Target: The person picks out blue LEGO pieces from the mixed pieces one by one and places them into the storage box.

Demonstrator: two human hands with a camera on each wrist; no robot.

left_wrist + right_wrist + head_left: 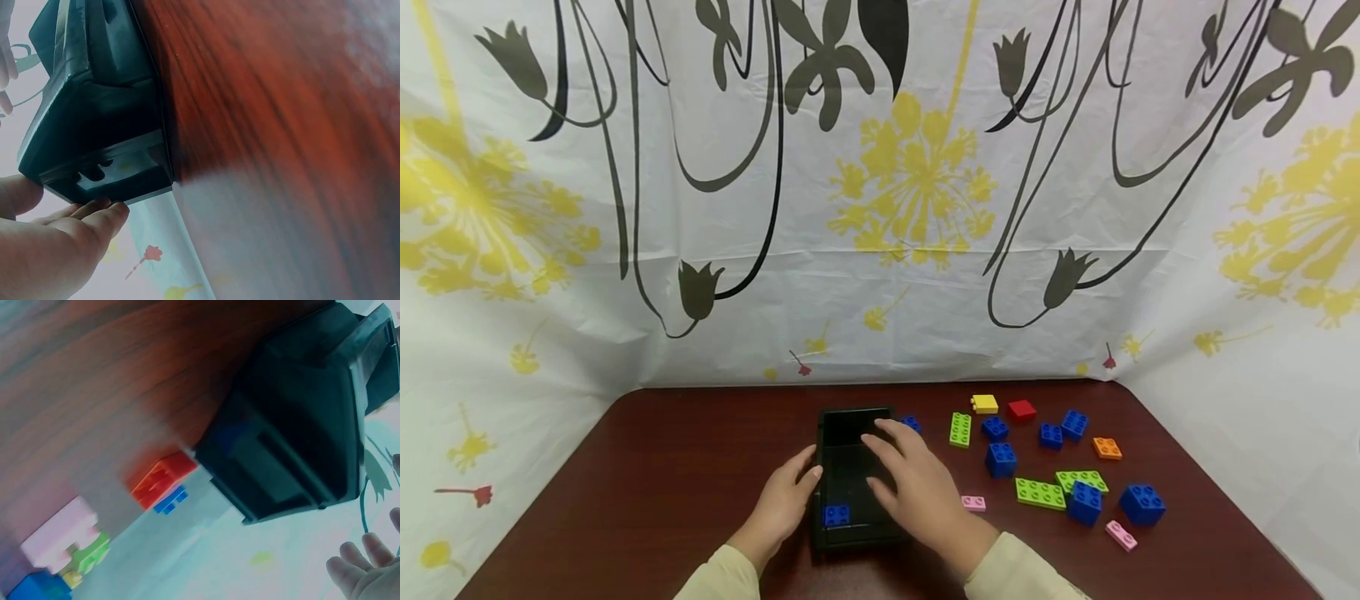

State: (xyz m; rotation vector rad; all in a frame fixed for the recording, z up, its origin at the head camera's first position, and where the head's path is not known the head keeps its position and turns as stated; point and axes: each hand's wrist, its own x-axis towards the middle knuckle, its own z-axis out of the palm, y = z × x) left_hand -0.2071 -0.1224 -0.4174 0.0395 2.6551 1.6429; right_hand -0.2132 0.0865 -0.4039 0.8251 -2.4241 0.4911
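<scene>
head; left grip apart, touching black box; right grip apart over it; blue brick inside

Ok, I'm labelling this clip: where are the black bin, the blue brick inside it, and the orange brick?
Black bin (848, 475): head view, bare inside surface.
Blue brick (837, 516) inside: head view, studded top.
Orange brick (1107, 447): head view, studded top.

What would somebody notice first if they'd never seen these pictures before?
Probably the big yellow flower in the middle of the white cloth behind the table. Next might come the bright toy bricks scattered over the table's right side. Then there's the black box, with a blue brick in its near left corner, the left grip touching its left side and the right grip above it.
</scene>
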